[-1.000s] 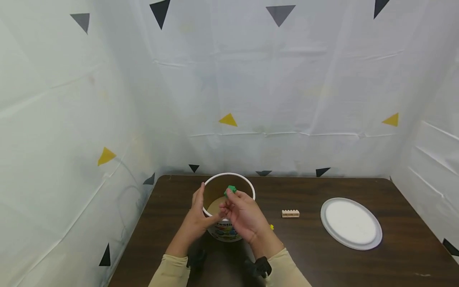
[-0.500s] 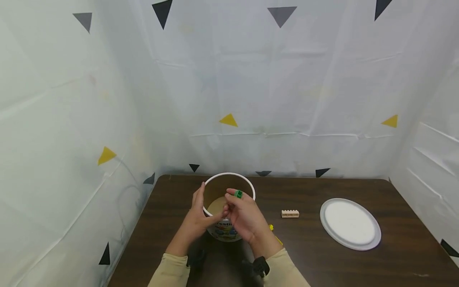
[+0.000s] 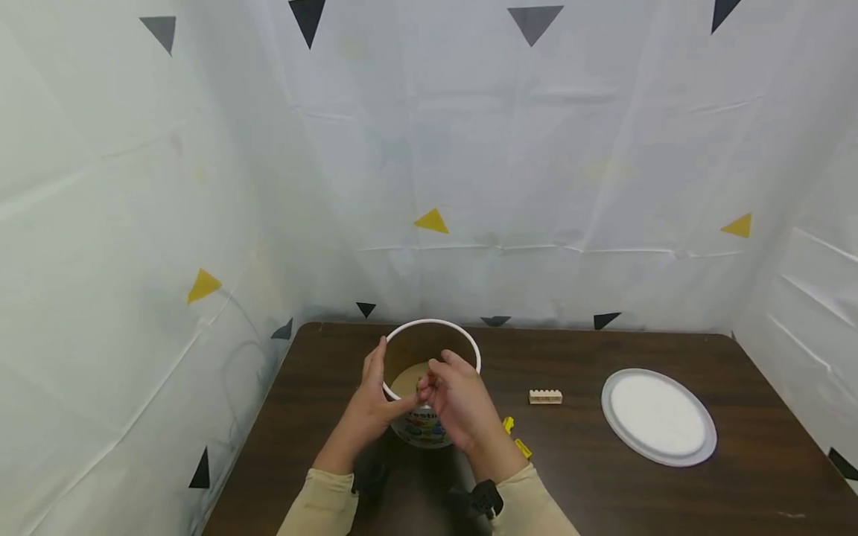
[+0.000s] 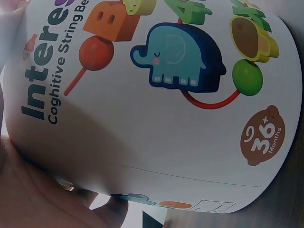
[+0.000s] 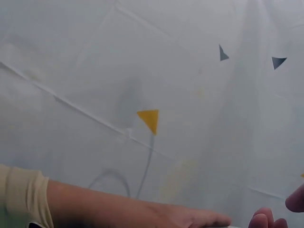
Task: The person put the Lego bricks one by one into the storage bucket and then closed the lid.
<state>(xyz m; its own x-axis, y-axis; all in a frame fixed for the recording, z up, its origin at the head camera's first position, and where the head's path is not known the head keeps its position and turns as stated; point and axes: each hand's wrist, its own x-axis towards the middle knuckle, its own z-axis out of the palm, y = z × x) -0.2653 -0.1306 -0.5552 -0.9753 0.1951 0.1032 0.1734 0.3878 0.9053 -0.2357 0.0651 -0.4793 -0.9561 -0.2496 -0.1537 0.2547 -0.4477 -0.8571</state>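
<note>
My left hand (image 3: pixel 372 398) holds the left side of a white round bucket (image 3: pixel 429 435), thumb lying along the near rim. In the left wrist view the bucket's printed side (image 4: pixel 175 128) fills most of the picture, with toy beads and an elephant on it. Over the bucket's near right rim is my right hand (image 3: pixel 462 406), fingers bent toward the opening. No green piece shows now; whether it is inside the hand or in the bucket is hidden. In the right wrist view only fingertips (image 5: pixel 268 219) show at the bottom right corner.
To the right of the bucket lies a beige notched block (image 3: pixel 546 397). Two small yellow pieces (image 3: pixel 523 448) lie beside the right wrist. A round white lid (image 3: pixel 659 417) rests farther right on the dark wooden table (image 3: pixel 583 491). White sheeting (image 3: pixel 496 149) hangs behind.
The green piece, first pinched above the bucket, shifted right among the right hand's fingers, then went out of sight. The left hand and bucket stay put. More of the yellow pieces shows now.
</note>
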